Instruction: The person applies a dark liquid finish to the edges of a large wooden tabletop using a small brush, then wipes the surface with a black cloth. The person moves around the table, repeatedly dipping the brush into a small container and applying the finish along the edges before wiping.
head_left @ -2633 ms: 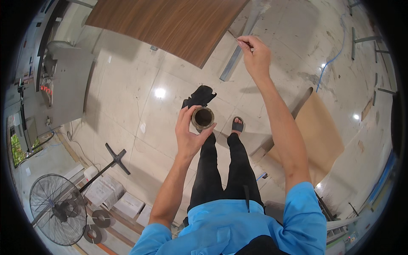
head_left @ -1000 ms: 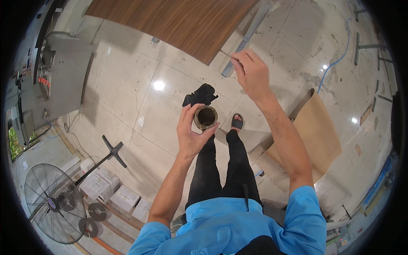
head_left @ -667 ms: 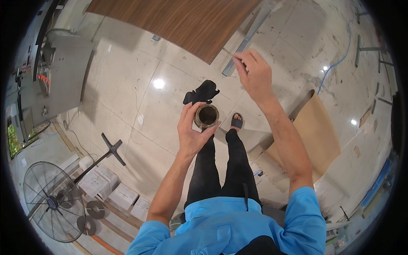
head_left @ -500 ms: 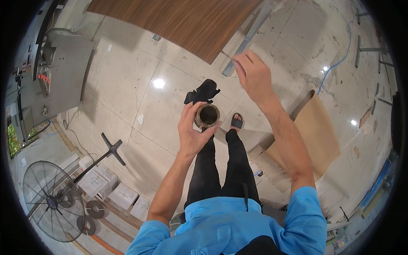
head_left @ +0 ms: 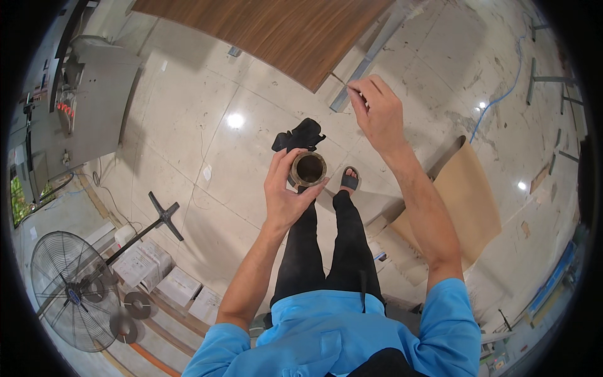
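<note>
My left hand (head_left: 286,191) is wrapped round a small round jar (head_left: 310,168), held upright over my legs. Its mouth faces up and the inside looks dark; what it contains I cannot make out. Raised to the right, my right hand (head_left: 380,113) pinches a thin, dark stick-like tool (head_left: 338,78) between thumb and fingers. The tool's far tip points at the near corner of a brown wood-grain panel (head_left: 270,34). It appears to meet the panel's edge there, though contact is hard to confirm.
A grey metal bar (head_left: 361,69) runs beside the panel. Black crumpled material (head_left: 300,135) lies on the tiled floor ahead of my feet. Brown sheet material (head_left: 468,195) curls at right, near a blue cable (head_left: 502,92). A fan (head_left: 72,292) and white boxes (head_left: 143,262) stand at lower left.
My right hand has shifted slightly, and the thin tool, blurred before, now shows more sharply at the panel's corner. My left hand keeps the jar in nearly the same place.
</note>
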A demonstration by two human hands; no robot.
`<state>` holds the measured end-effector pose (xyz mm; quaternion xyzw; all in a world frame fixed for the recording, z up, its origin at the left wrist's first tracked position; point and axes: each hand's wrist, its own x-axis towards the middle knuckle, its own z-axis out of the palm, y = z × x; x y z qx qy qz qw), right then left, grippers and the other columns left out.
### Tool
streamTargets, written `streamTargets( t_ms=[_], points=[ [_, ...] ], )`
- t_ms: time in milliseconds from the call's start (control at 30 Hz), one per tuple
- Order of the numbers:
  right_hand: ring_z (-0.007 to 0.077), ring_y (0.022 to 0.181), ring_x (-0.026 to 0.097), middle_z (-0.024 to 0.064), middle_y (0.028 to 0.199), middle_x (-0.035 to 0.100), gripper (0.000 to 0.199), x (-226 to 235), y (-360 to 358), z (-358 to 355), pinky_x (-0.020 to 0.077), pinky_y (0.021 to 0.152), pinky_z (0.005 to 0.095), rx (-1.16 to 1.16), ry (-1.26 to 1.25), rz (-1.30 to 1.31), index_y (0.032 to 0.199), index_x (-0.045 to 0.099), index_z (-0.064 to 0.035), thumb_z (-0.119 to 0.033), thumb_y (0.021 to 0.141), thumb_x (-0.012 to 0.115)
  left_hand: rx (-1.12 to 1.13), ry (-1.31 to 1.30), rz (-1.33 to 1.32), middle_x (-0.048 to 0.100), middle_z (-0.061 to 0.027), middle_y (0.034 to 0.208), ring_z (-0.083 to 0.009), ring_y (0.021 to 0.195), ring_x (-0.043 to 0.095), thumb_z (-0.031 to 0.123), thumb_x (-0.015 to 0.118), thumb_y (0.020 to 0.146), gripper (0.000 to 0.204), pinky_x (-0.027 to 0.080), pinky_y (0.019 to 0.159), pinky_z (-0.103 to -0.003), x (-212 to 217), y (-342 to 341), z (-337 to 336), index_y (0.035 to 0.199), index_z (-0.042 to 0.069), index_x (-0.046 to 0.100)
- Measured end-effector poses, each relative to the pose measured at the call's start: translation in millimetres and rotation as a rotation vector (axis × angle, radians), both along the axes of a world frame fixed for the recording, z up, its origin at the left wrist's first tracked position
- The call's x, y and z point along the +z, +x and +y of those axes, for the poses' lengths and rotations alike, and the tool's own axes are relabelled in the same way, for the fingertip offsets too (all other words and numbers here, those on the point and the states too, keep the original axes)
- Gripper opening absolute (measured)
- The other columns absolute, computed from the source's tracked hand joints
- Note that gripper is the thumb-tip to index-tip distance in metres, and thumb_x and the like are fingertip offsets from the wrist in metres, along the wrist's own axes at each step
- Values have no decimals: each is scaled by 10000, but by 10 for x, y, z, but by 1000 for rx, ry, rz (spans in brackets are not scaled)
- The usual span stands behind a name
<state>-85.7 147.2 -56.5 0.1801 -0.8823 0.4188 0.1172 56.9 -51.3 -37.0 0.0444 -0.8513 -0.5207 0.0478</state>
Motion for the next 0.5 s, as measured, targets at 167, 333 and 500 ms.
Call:
streamTargets(
  t_ms=[167, 333, 500],
  points=[
    [337, 882, 696, 106, 965, 657, 102, -29, 50, -31, 569, 741, 421, 66, 1, 8, 1031, 710, -69, -51, 934, 738, 2, 21, -9, 652, -113, 1226, -252, 1107, 684, 77, 958, 711, 655, 555, 971, -353, -7, 14, -4, 1296, 20, 668],
    [327, 893, 695, 103, 957, 653, 96, -27, 61, -68, 566, 734, 413, -5, -40, -26, 1023, 709, -64, -47, 934, 740, 7, 35, -10, 656, -120, 1204, -261, 1077, 688, 97, 956, 712, 634, 561, 941, -357, -24, 16, 3, 1274, 21, 674],
    [332, 899, 695, 109, 963, 655, 82, -19, 67, -81, 561, 727, 413, 54, -52, -22, 1011, 709, -55, -41, 934, 735, 10, 20, 5, 655, -118, 1202, -261, 1072, 687, 102, 957, 712, 635, 561, 935, -356, -24, 27, 10, 1275, 23, 674]
  ],
)
